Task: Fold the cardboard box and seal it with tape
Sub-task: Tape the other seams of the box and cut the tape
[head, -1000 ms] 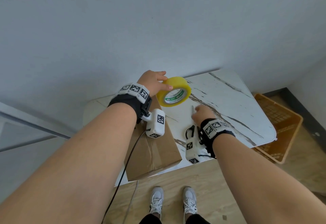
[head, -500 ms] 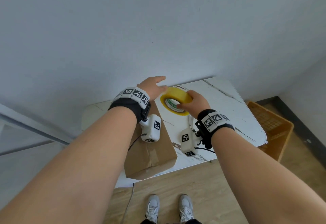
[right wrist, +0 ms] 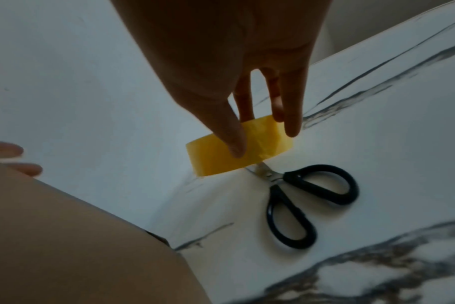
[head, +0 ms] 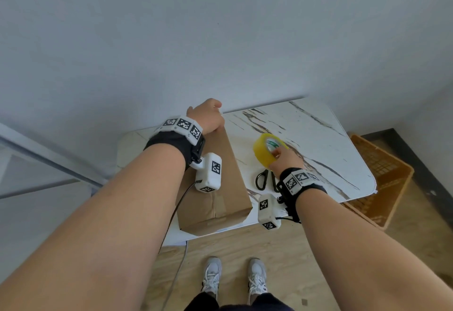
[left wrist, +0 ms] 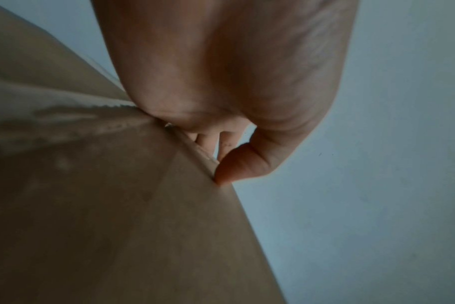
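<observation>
Yellow tape roll [head: 268, 150] pinched between my right hand's [head: 284, 158] thumb and fingers [right wrist: 291, 115], low over the marble table [head: 318, 139] at 2 o'clock of the cardboard box [head: 220, 183]. My left hand [head: 208, 117] curls over the box's far edge. Scissors [right wrist: 304, 201] lie just beneath; the roll could snag them.

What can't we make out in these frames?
- Scissors blades: right wrist view, mostly behind the tape roll; head view, right hand covers them.
- Left hand fingertips: curled over the far edge of the cardboard box.
- Tape roll core print: too small.
- Orange crate: partly under the table.
</observation>
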